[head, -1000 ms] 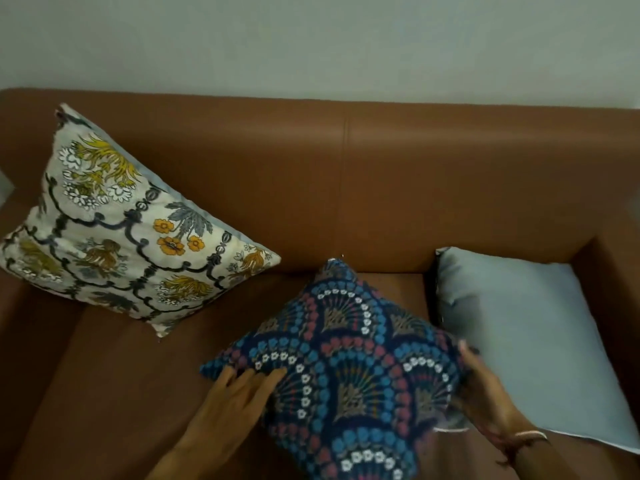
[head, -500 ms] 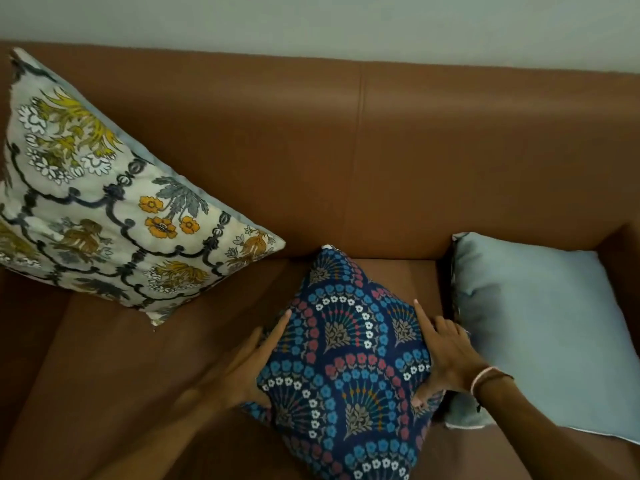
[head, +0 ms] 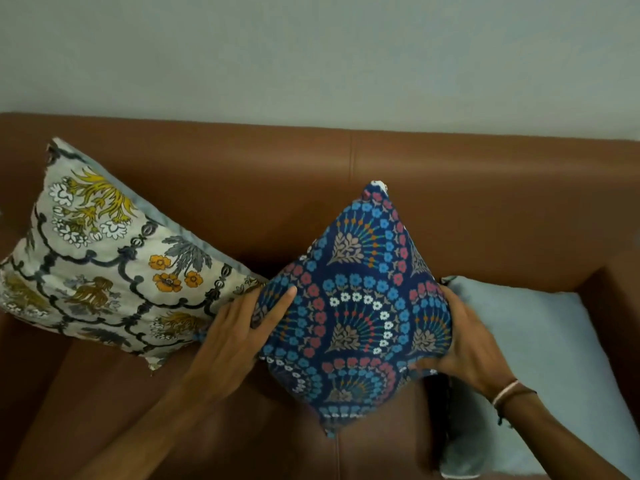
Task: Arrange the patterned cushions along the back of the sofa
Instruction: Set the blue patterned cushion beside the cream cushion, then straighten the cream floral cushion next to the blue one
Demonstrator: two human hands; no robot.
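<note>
A dark blue cushion (head: 360, 306) with a fan pattern of blue, red and white flowers stands on one corner in the middle of the brown sofa (head: 263, 188), its top corner against the backrest. My left hand (head: 239, 337) grips its left edge and my right hand (head: 464, 344) grips its right edge. A cream floral cushion (head: 104, 265) with yellow flowers and dark scallop lines leans against the backrest at the left, its right corner touching the blue cushion.
A plain light blue cushion (head: 540, 358) lies at the right end of the seat, beside the sofa's right arm (head: 620, 292). A pale wall (head: 311, 57) rises behind the backrest. Bare seat leather (head: 173, 427) shows in front.
Both hands have lifted the blue cushion from lying flat on the seat and tipped it up toward the backrest. My view has shifted upward.
</note>
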